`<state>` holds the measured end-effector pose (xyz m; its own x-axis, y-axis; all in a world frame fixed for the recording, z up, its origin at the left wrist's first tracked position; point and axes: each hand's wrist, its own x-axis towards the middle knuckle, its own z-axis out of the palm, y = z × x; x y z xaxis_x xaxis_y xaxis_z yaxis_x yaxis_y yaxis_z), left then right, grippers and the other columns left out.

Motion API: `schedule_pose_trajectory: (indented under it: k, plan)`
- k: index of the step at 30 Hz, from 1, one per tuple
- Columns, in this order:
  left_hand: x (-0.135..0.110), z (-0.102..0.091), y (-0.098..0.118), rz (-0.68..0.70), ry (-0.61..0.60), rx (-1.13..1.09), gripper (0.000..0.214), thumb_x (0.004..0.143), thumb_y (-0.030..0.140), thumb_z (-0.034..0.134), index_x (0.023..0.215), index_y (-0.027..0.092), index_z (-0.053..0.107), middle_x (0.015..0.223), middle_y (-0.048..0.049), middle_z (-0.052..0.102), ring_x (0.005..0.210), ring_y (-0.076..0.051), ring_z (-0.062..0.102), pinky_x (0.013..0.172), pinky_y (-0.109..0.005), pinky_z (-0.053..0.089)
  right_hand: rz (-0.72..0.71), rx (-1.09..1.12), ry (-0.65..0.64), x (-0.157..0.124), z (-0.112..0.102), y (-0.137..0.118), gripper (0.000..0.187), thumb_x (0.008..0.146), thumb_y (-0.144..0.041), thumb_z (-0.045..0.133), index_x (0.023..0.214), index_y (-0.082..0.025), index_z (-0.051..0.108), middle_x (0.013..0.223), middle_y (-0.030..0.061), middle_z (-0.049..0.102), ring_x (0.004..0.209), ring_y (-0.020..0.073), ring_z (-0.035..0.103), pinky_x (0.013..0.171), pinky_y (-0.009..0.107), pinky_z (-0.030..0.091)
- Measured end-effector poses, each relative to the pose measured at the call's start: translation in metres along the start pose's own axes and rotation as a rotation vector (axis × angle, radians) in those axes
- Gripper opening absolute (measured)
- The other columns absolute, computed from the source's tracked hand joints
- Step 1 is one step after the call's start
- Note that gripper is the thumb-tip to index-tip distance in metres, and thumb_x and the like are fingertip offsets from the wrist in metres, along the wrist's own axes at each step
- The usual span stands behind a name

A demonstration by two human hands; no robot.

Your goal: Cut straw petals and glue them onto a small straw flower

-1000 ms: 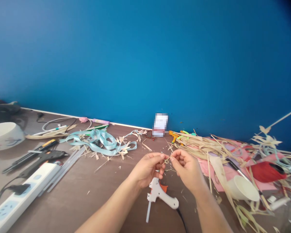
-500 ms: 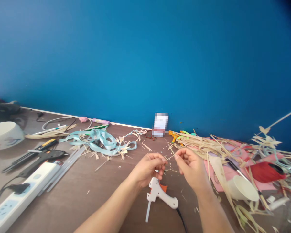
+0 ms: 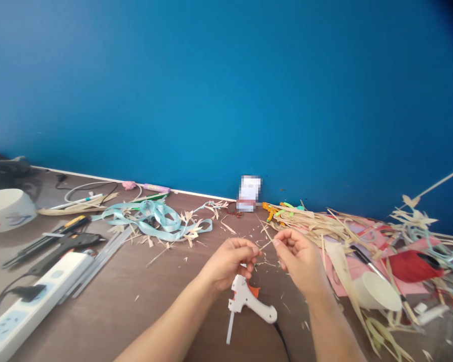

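My left hand [image 3: 230, 261] and my right hand [image 3: 300, 259] are raised a little above the brown table [image 3: 136, 311], fingertips facing each other. Both pinch the ends of one thin straw-coloured strip [image 3: 266, 245] stretched taut between them. A white hot glue gun [image 3: 249, 301] lies on the table right under my hands, its black cord running toward me.
A pile of dried straw strips [image 3: 324, 226] over pink paper, a white paper cup [image 3: 377, 291] and a red object [image 3: 415, 266] lie to the right. Light blue ribbon [image 3: 154, 221], a white power strip [image 3: 33, 301], a black glue gun [image 3: 68, 244] and a white bowl [image 3: 5, 208] lie to the left.
A second ago the strip formed a small loop between my fingertips. My hands have drawn slightly apart and the strip is now pulled straight.
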<state>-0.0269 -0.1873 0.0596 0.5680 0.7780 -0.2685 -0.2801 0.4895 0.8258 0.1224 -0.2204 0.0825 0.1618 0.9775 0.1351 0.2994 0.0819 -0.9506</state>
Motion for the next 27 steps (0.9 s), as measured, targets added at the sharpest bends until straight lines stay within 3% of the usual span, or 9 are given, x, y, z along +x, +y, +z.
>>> schedule_pose_trajectory:
  k: [11, 21, 24, 27]
  plan:
    - [0.0008, -0.0021, -0.0014, -0.012, -0.003, -0.002, 0.014, 0.060, 0.017, 0.055, 0.066, 0.010, 0.064, 0.049, 0.0018, 0.052, 0.036, -0.004, 0.043, 0.034, -0.016, 0.037, 0.011, 0.011, 0.082, -0.0006, -0.0021, -0.0052, 0.012, 0.071, -0.028, 0.055, 0.068, -0.018, 0.049, 0.050, -0.0059, 0.046, 0.038, 0.0072, 0.040, 0.036, 0.018, 0.034]
    - [0.0002, 0.0000, -0.0002, 0.002, 0.024, 0.046, 0.009, 0.057, 0.019, 0.062, 0.061, 0.011, 0.060, 0.044, 0.0038, 0.049, 0.036, -0.004, 0.040, 0.034, -0.015, 0.035, -0.015, -0.030, 0.077, 0.0000, -0.0042, -0.0016, 0.011, 0.074, -0.028, 0.052, 0.069, -0.019, 0.047, 0.052, -0.0056, 0.044, 0.040, 0.0074, 0.040, 0.038, 0.018, 0.034]
    - [0.0000, 0.0007, -0.0007, 0.041, 0.056, 0.088, 0.010, 0.057, 0.021, 0.062, 0.060, 0.013, 0.057, 0.044, 0.0046, 0.047, 0.036, -0.004, 0.040, 0.035, -0.016, 0.034, -0.046, -0.125, 0.089, -0.0008, -0.0067, -0.0022, 0.007, 0.075, -0.024, 0.049, 0.081, -0.019, 0.049, 0.062, -0.0033, 0.047, 0.042, 0.0077, 0.041, 0.039, 0.019, 0.034]
    - [-0.0002, 0.0016, -0.0023, 0.125, 0.134, 0.216, 0.010, 0.060, 0.023, 0.060, 0.060, 0.014, 0.056, 0.045, 0.0053, 0.046, 0.036, -0.005, 0.039, 0.036, -0.017, 0.032, -0.179, -0.270, 0.148, -0.0051, -0.0086, -0.0062, 0.017, 0.075, -0.018, 0.047, 0.091, -0.020, 0.052, 0.080, 0.0013, 0.049, 0.048, 0.0085, 0.042, 0.043, 0.021, 0.036]
